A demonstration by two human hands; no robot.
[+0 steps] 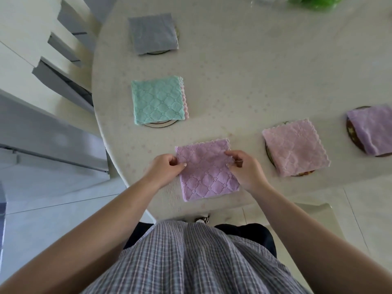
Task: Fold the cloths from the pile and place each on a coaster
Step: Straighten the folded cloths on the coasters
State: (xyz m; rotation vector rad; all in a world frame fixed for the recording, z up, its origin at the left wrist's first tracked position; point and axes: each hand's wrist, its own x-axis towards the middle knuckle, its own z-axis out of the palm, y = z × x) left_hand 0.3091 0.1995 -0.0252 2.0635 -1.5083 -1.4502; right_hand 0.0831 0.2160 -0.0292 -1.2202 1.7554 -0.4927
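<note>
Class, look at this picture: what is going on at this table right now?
A person is folding cloths at a white table. The left hand and right hand pinch the side edges of a folded purple cloth lying flat near the table's edge. Four folded cloths already sit on coasters: grey, teal, pink and lilac. No coaster shows under the purple one.

Five folded cloths (206, 169), four coasters (158, 124) showing beneath them, two hands (163, 168), one table (254, 81).
</note>
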